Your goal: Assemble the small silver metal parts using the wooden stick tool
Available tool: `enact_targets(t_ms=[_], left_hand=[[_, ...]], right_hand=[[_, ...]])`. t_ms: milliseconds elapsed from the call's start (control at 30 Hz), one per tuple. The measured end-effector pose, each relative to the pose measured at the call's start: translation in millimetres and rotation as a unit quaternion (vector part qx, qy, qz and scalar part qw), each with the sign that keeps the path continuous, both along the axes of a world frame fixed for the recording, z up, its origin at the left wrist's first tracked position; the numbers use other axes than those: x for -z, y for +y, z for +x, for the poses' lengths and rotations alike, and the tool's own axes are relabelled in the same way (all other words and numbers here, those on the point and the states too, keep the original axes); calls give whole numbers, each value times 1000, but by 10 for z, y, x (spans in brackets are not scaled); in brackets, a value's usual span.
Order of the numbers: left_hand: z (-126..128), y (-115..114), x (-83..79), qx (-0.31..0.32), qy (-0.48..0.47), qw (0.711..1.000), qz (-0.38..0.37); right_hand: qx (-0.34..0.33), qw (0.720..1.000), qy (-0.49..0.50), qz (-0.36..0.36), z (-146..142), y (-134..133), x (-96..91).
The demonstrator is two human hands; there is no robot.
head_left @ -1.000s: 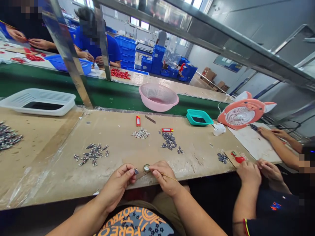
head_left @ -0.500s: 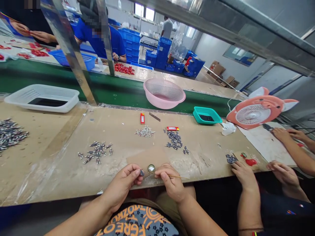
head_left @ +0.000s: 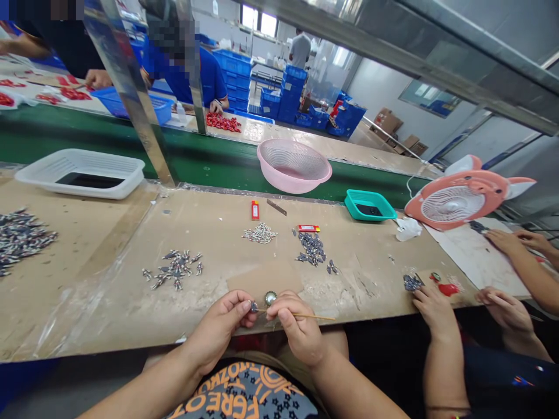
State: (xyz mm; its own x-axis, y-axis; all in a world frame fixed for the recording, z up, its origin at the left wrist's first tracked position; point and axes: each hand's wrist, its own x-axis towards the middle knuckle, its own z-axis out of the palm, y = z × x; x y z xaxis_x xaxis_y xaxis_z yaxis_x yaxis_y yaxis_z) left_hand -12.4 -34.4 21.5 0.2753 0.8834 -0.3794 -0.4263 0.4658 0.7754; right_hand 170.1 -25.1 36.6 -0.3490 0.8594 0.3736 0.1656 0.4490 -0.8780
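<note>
My left hand (head_left: 220,329) pinches a small dark metal part (head_left: 253,306) at the near edge of the workbench (head_left: 109,291). My right hand (head_left: 297,329) is closed on a thin wooden stick (head_left: 312,316), whose tip points left at that part. A bottle cap (head_left: 271,298) sits on the bench just behind my fingers. Further back lie piles of small metal parts: one at the left (head_left: 173,270), a silvery one (head_left: 260,233) and a darker one (head_left: 311,248).
A pink basket (head_left: 293,165), a teal tray (head_left: 369,206) and a white tray (head_left: 81,172) stand by the green conveyor belt (head_left: 52,137). A pink fan (head_left: 465,199) stands right. A co-worker's hands (head_left: 432,305) work at my right. Other people sit across the belt.
My right hand has drawn nearer to my left, bringing the stick's tip to the pinched part. The view has shifted slightly; the co-worker's hands at right moved a little.
</note>
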Motion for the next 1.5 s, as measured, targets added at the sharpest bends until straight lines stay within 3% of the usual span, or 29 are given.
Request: enact_targets(t_ms=[433,633,767,1033,1500], left_hand=[[-1,2,-15,8,12,1000,9],[-3,8,-24,-6,4,1000,-2],[-6,14,-31,-5,5,1000,-5],[-8,24,-36,9,6,1000,2],[-18,19,-35,18,4,1000,14]], right_hand=[[-27,997,-48,47,48,-48,-62],[46,993,-97,51,224,56,94],[52,986,-157,35,285,109,186],[11,999,-21,32,130,-39,-47],[-3,999,-35,33,-4,5,-56]])
